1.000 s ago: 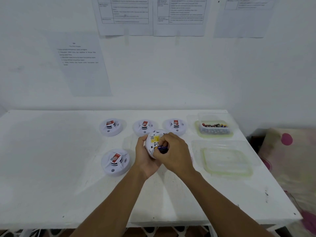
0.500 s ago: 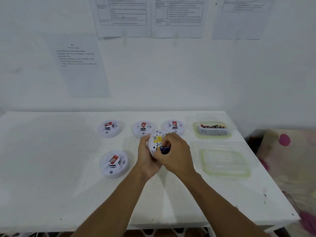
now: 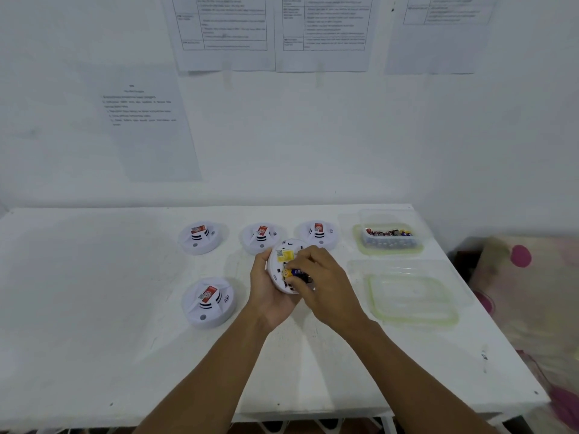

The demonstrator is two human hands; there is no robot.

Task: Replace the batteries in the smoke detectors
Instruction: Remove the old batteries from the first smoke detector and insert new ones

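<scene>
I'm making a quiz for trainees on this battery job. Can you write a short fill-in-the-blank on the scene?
1. The left hand holds a smoke detector with its ____ side facing the camera.
2. The right hand presses a ____ into it.
3. ____ other detectors lie on the table.
4. The spare batteries sit in a clear container at the table's far ____ corner.

Answers: back; battery; four; right

Your right hand [image 3: 326,286] covers the right half of the smoke detector [image 3: 286,264] you hold, and one end of the battery [image 3: 296,272] disappears under its fingers. The print on the wall papers [image 3: 224,26] is too small and soft to read. At the table's [image 3: 94,308] far right corner, the batteries in the container [image 3: 390,238] blur together. Both your forearms run off the bottom edge.
</scene>
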